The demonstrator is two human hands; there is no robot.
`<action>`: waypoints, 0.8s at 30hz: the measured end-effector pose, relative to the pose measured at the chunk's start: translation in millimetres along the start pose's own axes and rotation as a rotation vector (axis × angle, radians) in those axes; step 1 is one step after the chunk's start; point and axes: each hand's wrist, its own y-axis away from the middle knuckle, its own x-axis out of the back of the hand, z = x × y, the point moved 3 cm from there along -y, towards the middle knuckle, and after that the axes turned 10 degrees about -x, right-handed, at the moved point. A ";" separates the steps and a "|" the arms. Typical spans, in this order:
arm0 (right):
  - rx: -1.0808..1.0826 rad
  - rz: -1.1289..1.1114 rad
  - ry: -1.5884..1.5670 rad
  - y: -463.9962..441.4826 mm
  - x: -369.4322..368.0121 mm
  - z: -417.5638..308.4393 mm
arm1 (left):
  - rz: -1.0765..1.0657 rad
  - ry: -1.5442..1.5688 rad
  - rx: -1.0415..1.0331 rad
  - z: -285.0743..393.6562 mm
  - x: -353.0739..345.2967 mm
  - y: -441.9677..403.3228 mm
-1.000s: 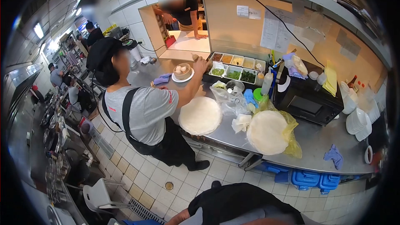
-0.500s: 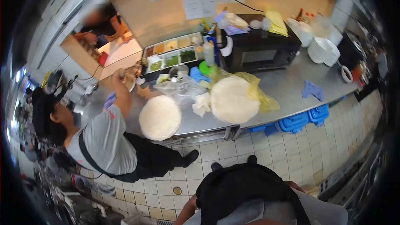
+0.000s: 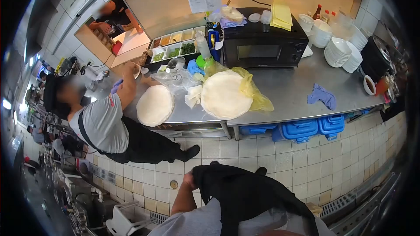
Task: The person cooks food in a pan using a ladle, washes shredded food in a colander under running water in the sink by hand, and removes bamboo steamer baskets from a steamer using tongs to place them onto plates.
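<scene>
My left hand [image 3: 189,180] is low in the view, closed at the left edge of my black apron [image 3: 236,188], and the cloth is drawn out toward it. Some of its fingers are hidden by the apron. My right hand is out of sight. Ahead, on the steel counter [image 3: 280,87], lie two stacks of round, pale flat sheets: a left stack [image 3: 155,105] and a right stack [image 3: 226,95]. A yellow plastic bag [image 3: 258,94] is partly under and beside the right stack. Between the stacks sits a crumpled white cloth or paper [image 3: 193,96].
A co-worker [image 3: 103,124] stands at the counter on the left, and another person [image 3: 116,19] is beyond the hatch. A black microwave [image 3: 262,43], topping trays [image 3: 175,50], stacked white bowls [image 3: 337,52] and a blue-purple cloth [image 3: 321,96] occupy the counter. Blue lidded bins [image 3: 299,130] stand below.
The view has turned and shifted, so the counter appears farther left and higher. My left hand has risen to the apron's edge. Part of my right arm showed earlier and is now hidden.
</scene>
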 end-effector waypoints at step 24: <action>0.129 0.066 -0.711 34.5 212.3 -277.5 | -0.092 -1.544 -1.190 22.3 -294.2 32.3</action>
